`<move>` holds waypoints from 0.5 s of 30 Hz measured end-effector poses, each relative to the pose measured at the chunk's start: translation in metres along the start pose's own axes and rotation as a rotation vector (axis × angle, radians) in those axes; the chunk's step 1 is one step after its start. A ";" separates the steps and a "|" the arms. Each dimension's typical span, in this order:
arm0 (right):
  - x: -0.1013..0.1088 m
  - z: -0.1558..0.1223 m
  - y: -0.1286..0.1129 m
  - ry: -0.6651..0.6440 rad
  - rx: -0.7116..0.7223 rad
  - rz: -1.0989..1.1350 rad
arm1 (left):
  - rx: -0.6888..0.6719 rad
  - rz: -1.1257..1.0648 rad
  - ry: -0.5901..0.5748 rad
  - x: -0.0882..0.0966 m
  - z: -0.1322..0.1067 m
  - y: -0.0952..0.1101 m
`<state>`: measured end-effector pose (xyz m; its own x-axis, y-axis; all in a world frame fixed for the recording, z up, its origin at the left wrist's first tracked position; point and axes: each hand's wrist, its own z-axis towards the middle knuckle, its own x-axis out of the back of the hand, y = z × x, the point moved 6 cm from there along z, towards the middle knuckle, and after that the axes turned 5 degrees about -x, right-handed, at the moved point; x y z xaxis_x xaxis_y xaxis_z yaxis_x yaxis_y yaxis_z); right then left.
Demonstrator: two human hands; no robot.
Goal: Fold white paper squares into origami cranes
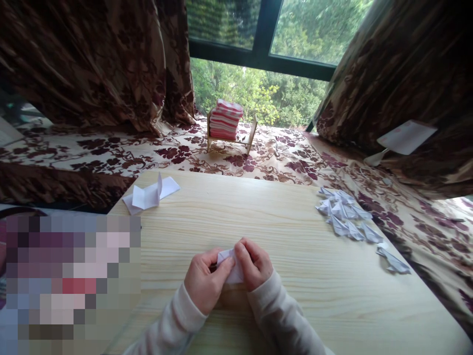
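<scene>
Between my two hands is a small folded piece of white paper (235, 276), held just above the near middle of the wooden table (229, 212). My left hand (207, 278) pinches its left side, thumb on top. My right hand (254, 261) grips the right side with curled fingers, covering part of the paper. Several folded white paper pieces (343, 212) with pointed shapes lie grouped at the table's right edge. At the far left corner rest creased white paper sheets (148, 195), partly standing up.
Behind the table, a sill covered with floral cloth (177, 153) bears a small wooden rack (251, 135) with stacked pink-striped cloths (225, 120). A white paddle-shaped object (406, 137) stands at the right. Patterned curtains (121, 64) flank the window. A blurred-out patch (74, 281) covers the lower left.
</scene>
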<state>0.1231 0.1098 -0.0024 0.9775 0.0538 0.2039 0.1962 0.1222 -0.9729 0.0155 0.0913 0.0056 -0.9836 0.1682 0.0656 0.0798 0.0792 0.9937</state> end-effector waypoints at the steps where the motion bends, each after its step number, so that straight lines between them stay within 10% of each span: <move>1: 0.000 0.000 0.001 -0.005 -0.009 0.005 | 0.004 -0.002 -0.003 0.001 0.000 -0.001; 15: -0.001 0.008 0.010 -0.017 -0.130 0.083 | 0.003 0.016 0.000 -0.001 0.002 -0.002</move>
<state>0.1241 0.1186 -0.0117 0.9896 0.0753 0.1226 0.1239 -0.0124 -0.9922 0.0162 0.0936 0.0036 -0.9820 0.1700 0.0819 0.0964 0.0792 0.9922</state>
